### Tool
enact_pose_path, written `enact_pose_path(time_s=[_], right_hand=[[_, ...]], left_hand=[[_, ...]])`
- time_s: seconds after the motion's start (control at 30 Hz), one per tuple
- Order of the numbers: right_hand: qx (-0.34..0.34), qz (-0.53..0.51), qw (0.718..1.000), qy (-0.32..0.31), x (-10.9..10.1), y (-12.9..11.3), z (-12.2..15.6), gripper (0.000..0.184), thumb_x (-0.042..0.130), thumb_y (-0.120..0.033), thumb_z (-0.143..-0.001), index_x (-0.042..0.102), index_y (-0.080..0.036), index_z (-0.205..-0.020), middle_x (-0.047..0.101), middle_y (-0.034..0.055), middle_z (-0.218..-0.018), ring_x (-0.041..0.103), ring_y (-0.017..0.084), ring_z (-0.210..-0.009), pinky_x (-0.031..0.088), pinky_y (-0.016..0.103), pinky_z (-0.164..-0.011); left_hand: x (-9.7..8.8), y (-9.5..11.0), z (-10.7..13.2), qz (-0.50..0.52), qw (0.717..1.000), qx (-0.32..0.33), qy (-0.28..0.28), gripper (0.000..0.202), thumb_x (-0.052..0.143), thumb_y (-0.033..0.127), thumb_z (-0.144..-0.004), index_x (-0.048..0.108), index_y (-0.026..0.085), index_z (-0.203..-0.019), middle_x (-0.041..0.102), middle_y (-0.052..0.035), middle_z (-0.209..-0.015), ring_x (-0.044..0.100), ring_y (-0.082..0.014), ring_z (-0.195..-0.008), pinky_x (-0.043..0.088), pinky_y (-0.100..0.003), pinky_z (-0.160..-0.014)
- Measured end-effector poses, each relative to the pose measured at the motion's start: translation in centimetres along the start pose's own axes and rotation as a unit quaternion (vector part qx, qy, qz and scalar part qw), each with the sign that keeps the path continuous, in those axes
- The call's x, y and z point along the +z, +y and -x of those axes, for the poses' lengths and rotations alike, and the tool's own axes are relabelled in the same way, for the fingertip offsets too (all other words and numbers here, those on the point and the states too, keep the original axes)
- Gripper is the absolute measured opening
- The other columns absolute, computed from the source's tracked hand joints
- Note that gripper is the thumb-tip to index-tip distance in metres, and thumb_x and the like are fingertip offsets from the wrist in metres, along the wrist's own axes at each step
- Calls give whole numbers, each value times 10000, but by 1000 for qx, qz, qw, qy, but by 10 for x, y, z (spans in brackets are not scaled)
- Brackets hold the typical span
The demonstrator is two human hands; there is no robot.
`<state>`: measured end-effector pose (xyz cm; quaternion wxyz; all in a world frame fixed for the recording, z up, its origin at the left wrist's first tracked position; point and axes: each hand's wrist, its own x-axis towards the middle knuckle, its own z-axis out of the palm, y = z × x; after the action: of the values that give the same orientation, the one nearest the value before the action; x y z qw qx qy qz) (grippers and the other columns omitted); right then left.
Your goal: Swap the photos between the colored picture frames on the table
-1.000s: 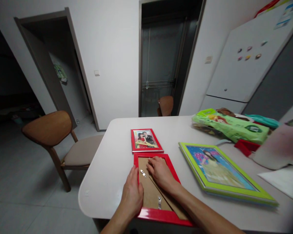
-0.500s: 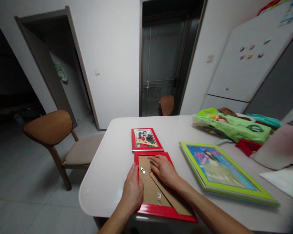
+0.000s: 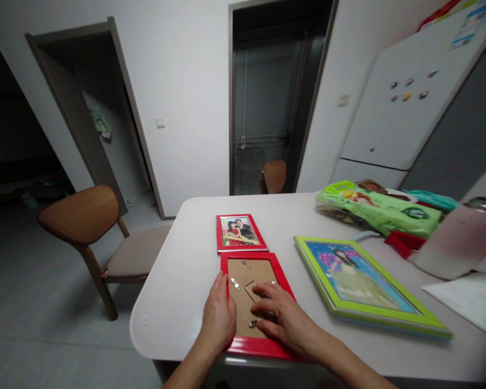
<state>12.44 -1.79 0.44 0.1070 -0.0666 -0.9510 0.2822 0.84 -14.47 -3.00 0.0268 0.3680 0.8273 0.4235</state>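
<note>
Here, two hands [image 3: 219, 313] are at the nearer of two red frames [image 3: 243, 308].

A wooden chair [image 3: 81, 215] stands at left; a green packet [image 3: 389, 209] lies right; magnets [image 3: 407, 96] dot the white refrigerator [image 3: 397, 127].

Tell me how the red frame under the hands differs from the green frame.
The red frame lies face down, its brown back showing, while the green frame lies face up, its picture showing. The left hand is at the red frame's edge and the right hand is over its back; neither hand is on the green frame. Both frames lie on the same white table.
</note>
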Motion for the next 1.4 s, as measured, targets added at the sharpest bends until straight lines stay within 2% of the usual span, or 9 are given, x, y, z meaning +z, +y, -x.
enact_pose_path(time_s=[0.1, 0.23, 0.4, 0.53, 0.67, 0.8, 1.03, 1.23, 1.4], right_hand=[[56, 47, 996, 53, 2, 6, -4, 356, 524, -309, -665, 581, -192, -996, 506, 103, -1103, 459, 204, -996, 338, 327, -856], [80, 78, 992, 63, 5, 10, -9, 359, 511, -259, -637, 572, -186, -983, 574, 80, -924, 510, 187, -865, 375, 290, -775], [97, 59, 989, 92, 0, 5, -13, 433, 501, -193, -586, 549, -158, -1015, 575, 81, -954, 503, 188, -896, 368, 284, -810], [88, 70, 987, 115, -16, -14, -15, 392, 512, -223, -601, 555, -176, -987, 573, 75, -942, 499, 197, -896, 371, 303, -808], [55, 47, 989, 130, -22, -34, -15, 361, 522, -264, -636, 548, -194, -989, 564, 69, -949, 498, 191, -895, 380, 298, -800], [58, 35, 989, 134, -19, -19, -11, 366, 475, -346, -700, 529, -183, -1022, 557, 80, -980, 503, 194, -904, 388, 307, -789], [145, 118, 975, 122, -14, 38, 0, 354, 414, -320, -728, 558, -136, -995, 577, 111, -927, 532, 209, -854, 381, 304, -769], [191, 159, 964, 95, -7, 45, -1, 429, 404, -322, -719, 498, -121, -1086, 583, 115, -904, 544, 215, -821, 369, 295, -731], [200, 173, 960, 95, -4, 47, -5, 431, 383, -292, -724, 473, -117, -1107, 586, 117, -908, 549, 209, -813, 363, 281, -708]], left_hand=[[-1, 2, 0, -15, 1000, 0, -5, 494, 366, 137, -719, 367, 49, -1205, 376, -131, -1273, 331, -185, -1173, 241, -310, -1002], [-1, 2, 0, -1, 1000, -8, -1, 494, 375, 130, -707, 380, 68, -1197, 386, -120, -1268, 333, -178, -1171, 234, -308, -1002], [-4, 4, -1, 36, 999, -24, -10, 486, 431, 207, -707, 396, 115, -1183, 400, -104, -1259, 347, -185, -1160, 237, -321, -992], [-9, 15, -6, 155, 987, -40, 13, 409, 497, 273, -680, 489, 134, -1065, 452, -102, -1204, 374, -222, -1130, 254, -346, -970], [-22, 22, -12, 319, 942, -101, -1, 258, 473, 356, -691, 508, 156, -850, 622, -53, -862, 577, -206, -803, 451, -321, -713], [-49, 4, -11, 344, 928, -143, -7, 253, 454, 400, -695, 472, 167, -792, 620, -1, -672, 594, -175, -618, 458, -271, -551], [-87, -49, -3, 302, 933, -198, -1, 243, 516, 386, -650, 496, 157, -726, 604, 10, -597, 580, -164, -567, 429, -245, -514], [-96, -72, -11, 197, 959, -204, -14, 285, 466, 425, -663, 499, 149, -723, 601, 0, -614, 580, -174, -585, 427, -249, -518], [-101, -76, -17, 38, 983, -180, 11, 254, 473, 390, -661, 527, 148, -716, 582, -18, -641, 561, -203, -654, 404, -281, -591]])
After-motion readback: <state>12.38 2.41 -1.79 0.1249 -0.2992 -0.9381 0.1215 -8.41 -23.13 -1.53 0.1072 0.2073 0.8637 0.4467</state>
